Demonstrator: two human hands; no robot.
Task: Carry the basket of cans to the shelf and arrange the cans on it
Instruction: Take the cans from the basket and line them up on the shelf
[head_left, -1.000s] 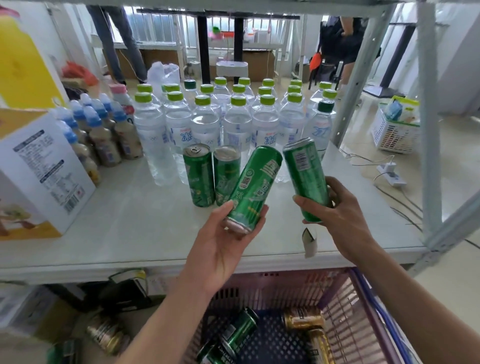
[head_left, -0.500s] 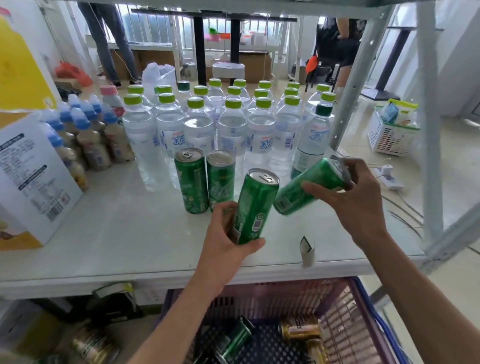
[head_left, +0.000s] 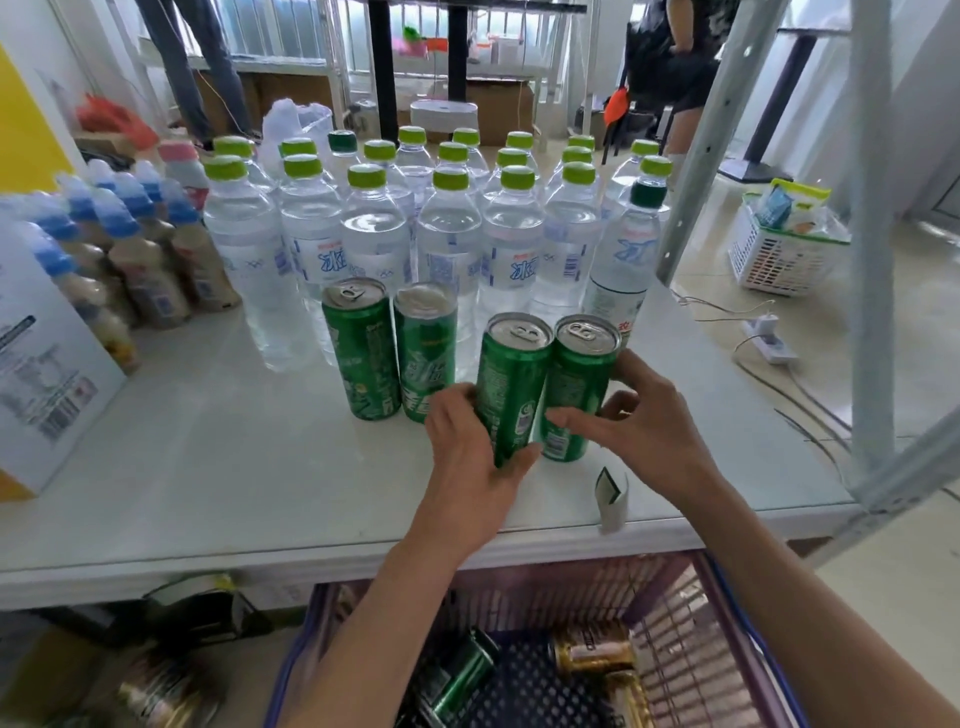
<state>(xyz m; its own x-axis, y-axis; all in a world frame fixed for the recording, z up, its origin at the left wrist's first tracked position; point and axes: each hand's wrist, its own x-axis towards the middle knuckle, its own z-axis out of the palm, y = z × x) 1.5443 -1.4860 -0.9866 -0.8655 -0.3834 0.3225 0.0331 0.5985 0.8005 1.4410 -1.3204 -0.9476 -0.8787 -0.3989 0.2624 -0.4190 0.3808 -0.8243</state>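
Note:
Two green cans (head_left: 361, 348) (head_left: 426, 348) stand upright side by side on the white shelf (head_left: 234, 467), in front of the water bottles. Just to their right, my left hand (head_left: 467, 462) grips a third green can (head_left: 511, 384), upright and slightly tilted. My right hand (head_left: 639, 426) wraps around a fourth green can (head_left: 579, 384), upright beside the third and touching it. Below the shelf edge sits the purple basket (head_left: 691, 613), holding a green can (head_left: 462, 675) lying down and gold cans (head_left: 592, 649).
Many clear water bottles with green caps (head_left: 447, 234) fill the shelf's back. Blue-capped brown bottles (head_left: 145, 260) and a white carton (head_left: 47, 374) stand at the left. A folded label (head_left: 610, 493) stands near the front edge. Grey shelf posts (head_left: 872, 260) rise at right; a white basket (head_left: 779, 249) sits on the floor.
Both hands brought their cans from tilted in the air down to upright on the shelf. The right-hand can, lying sideways half a second ago, now stands beside the left-hand can.

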